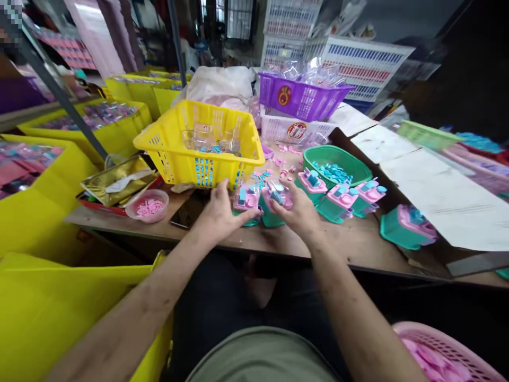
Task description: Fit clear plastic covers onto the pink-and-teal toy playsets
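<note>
My left hand (222, 209) is closed around a small pink-and-teal toy sink (247, 200) that rests on the wooden table (358, 241). Beside it, my right hand (298, 209) grips a second toy sink (276, 199) of the same kind, fingers curled over its pink top. The two toys stand close together in front of a yellow basket (199, 143). Three more finished toy sinks (342, 199) stand just to the right, and another toy sink (407, 225) lies further right.
A green tub (338, 159) holds small blue parts. A purple basket (302, 98) sits on a white basket (294, 130) behind. A small bowl of pink bits (148, 205) and a phone (189, 209) lie at left. Yellow bins (59, 313) stand left; a pink basket (449, 350) is lower right.
</note>
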